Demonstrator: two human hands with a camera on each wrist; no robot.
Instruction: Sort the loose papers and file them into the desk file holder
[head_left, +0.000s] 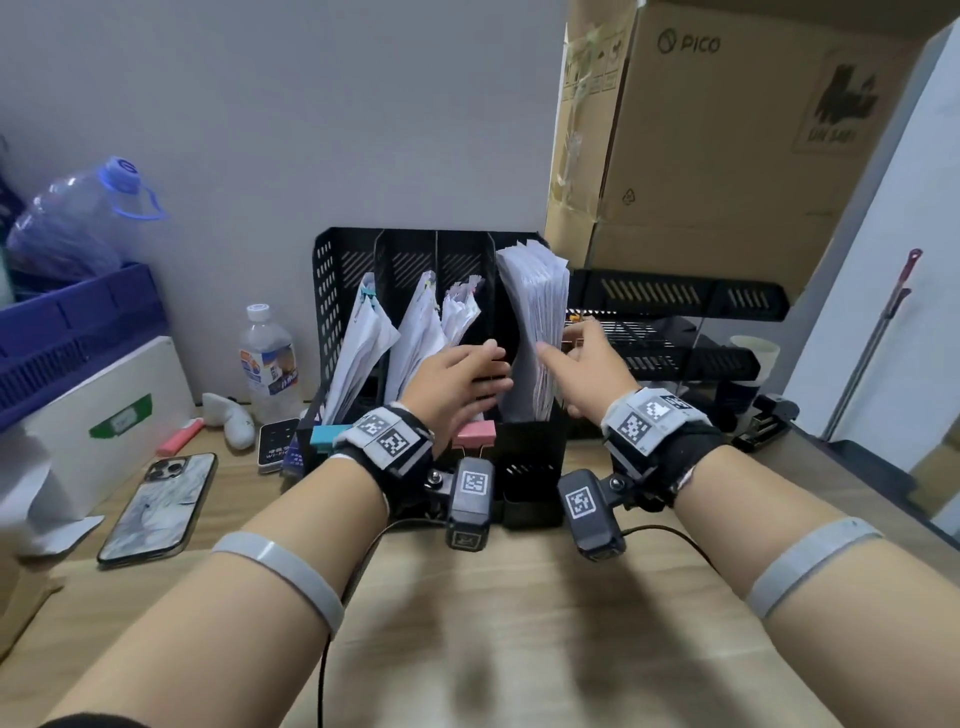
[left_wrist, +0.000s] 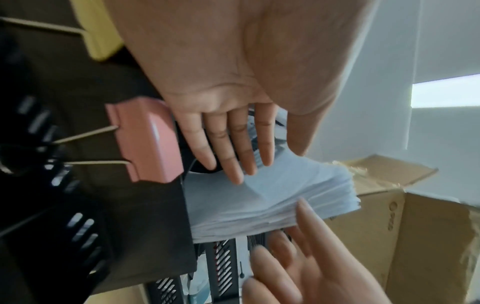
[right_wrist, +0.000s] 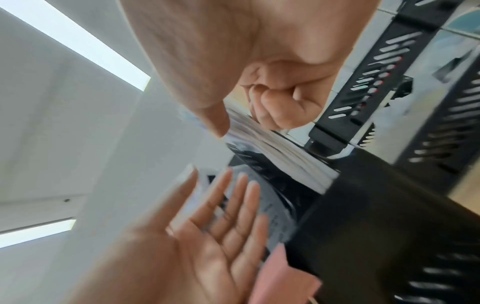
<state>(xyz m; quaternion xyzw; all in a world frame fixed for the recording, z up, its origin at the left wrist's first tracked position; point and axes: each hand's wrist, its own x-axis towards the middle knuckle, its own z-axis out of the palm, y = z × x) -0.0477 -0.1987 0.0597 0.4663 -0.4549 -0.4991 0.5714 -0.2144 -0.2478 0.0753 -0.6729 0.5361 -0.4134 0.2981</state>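
A black mesh file holder (head_left: 332, 291) stands at the back of the desk with papers in each slot. A thick white paper stack (head_left: 535, 301) fills its rightmost slot. My left hand (head_left: 467, 374) lies flat with straight fingers (left_wrist: 228, 144) against the stack's left face (left_wrist: 285, 195). My right hand (head_left: 576, 358) is at the stack's front right edge, thumb on the edge and fingers curled behind it, pinching the sheets (right_wrist: 285, 160). In the right wrist view the right hand (right_wrist: 241, 119) is at the top and the left hand (right_wrist: 221, 222) below. A pink binder clip (head_left: 474, 432) sits on the holder's front.
Right of the holder are black mesh trays (head_left: 675, 322), a paper cup (head_left: 756, 353), a stapler (head_left: 769, 421) and a large cardboard box (head_left: 727, 130) above. On the left are a water bottle (head_left: 267, 358), a phone (head_left: 161, 506), a pink highlighter (head_left: 179, 436) and a blue crate (head_left: 78, 322).
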